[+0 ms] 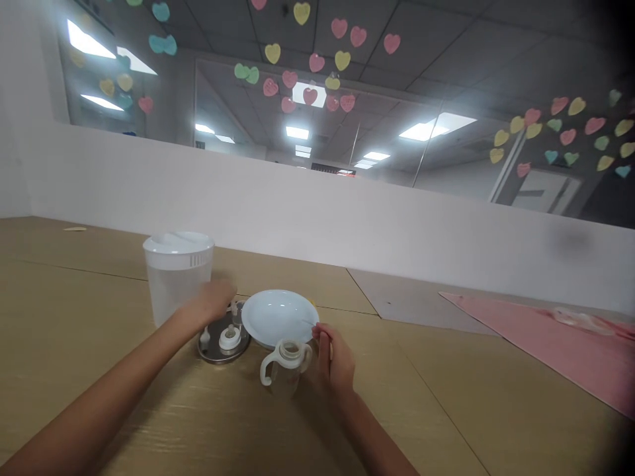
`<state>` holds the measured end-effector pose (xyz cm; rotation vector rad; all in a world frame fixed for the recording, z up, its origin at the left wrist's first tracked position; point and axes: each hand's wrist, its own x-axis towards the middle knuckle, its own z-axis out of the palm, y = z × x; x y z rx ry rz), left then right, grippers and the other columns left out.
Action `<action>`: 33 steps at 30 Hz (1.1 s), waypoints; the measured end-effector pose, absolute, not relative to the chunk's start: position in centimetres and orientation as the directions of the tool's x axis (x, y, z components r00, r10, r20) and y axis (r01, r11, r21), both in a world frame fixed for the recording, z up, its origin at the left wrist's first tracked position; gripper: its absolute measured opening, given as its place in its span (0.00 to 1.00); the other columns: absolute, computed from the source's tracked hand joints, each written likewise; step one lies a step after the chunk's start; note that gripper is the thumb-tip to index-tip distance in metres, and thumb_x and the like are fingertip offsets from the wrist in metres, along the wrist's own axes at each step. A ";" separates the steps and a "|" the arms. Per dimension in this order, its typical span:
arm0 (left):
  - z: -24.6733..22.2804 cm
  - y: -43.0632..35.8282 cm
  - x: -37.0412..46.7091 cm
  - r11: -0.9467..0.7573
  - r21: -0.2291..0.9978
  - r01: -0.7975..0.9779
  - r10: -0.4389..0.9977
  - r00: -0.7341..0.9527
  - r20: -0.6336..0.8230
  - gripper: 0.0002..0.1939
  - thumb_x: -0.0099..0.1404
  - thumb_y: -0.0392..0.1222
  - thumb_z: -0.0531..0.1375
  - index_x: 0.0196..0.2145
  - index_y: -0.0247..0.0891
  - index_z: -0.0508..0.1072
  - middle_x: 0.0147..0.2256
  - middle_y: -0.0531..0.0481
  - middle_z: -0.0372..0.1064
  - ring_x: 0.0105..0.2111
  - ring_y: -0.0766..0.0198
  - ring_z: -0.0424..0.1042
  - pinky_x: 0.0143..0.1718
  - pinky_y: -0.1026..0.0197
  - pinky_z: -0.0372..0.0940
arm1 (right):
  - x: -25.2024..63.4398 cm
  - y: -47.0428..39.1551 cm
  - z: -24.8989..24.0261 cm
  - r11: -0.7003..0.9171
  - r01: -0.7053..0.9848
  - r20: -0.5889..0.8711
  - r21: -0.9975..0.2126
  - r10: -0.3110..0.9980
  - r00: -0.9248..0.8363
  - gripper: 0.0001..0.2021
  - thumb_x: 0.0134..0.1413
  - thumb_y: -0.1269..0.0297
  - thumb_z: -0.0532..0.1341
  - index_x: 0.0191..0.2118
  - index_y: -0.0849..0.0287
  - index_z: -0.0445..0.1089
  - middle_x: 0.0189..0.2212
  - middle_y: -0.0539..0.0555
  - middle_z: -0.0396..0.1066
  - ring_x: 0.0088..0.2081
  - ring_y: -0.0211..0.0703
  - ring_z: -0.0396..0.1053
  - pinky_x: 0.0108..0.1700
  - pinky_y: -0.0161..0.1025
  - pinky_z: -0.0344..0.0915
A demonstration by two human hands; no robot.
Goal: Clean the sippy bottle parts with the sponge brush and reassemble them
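Observation:
My left hand (218, 299), smeared by motion, is above the back of a round metal tray (223, 357), with its fingers hard to make out. A baby bottle's white collar and teat (229, 337) stand on the tray, with a small whitish piece (205, 338) at its left edge. My right hand (337, 357) is closed in a pinch at the right rim of a white bowl (278, 311), on a thin stick-like thing (308, 323) pointing over the bowl. Left of that hand, an uncapped clear bottle with two white handles (286, 370) stands upright before the bowl.
A tall translucent tub with a white lid (178, 277) stands behind the tray, close to my left forearm. A white wall (297, 205) bounds the table (198, 430) at the back. To the right lies a pink sheet (536, 344) with crumpled clear plastic (585, 320) on it.

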<state>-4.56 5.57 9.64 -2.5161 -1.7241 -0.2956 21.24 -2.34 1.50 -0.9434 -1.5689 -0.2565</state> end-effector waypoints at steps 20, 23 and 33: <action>8.9 6.1 -0.6 -0.704 0.517 0.487 0.709 0.530 0.465 0.13 0.60 0.44 0.56 0.29 0.38 0.79 0.34 0.49 0.75 0.33 0.63 0.71 0.33 0.65 0.62 | 18.2 -7.1 3.8 0.772 0.372 0.768 0.516 -0.224 -0.600 0.10 0.55 0.75 0.57 0.28 0.59 0.72 0.24 0.50 0.72 0.26 0.34 0.67 0.30 0.31 0.71; 9.1 5.8 -0.5 -0.705 0.508 0.495 0.708 0.523 0.474 0.12 0.60 0.41 0.56 0.31 0.38 0.79 0.34 0.49 0.75 0.33 0.63 0.71 0.34 0.65 0.62 | 18.3 -6.9 3.6 0.798 0.385 0.775 0.463 -0.153 -0.613 0.08 0.55 0.76 0.56 0.31 0.64 0.72 0.25 0.53 0.72 0.29 0.36 0.69 0.32 0.33 0.71; 8.5 4.9 0.4 -0.749 0.348 0.564 0.658 0.575 0.486 0.10 0.62 0.37 0.56 0.36 0.42 0.79 0.38 0.51 0.73 0.32 0.66 0.69 0.34 0.66 0.60 | 18.9 -6.3 4.1 0.800 0.435 0.804 0.413 -0.097 -0.586 0.08 0.57 0.79 0.53 0.35 0.68 0.69 0.27 0.57 0.72 0.32 0.40 0.70 0.35 0.38 0.71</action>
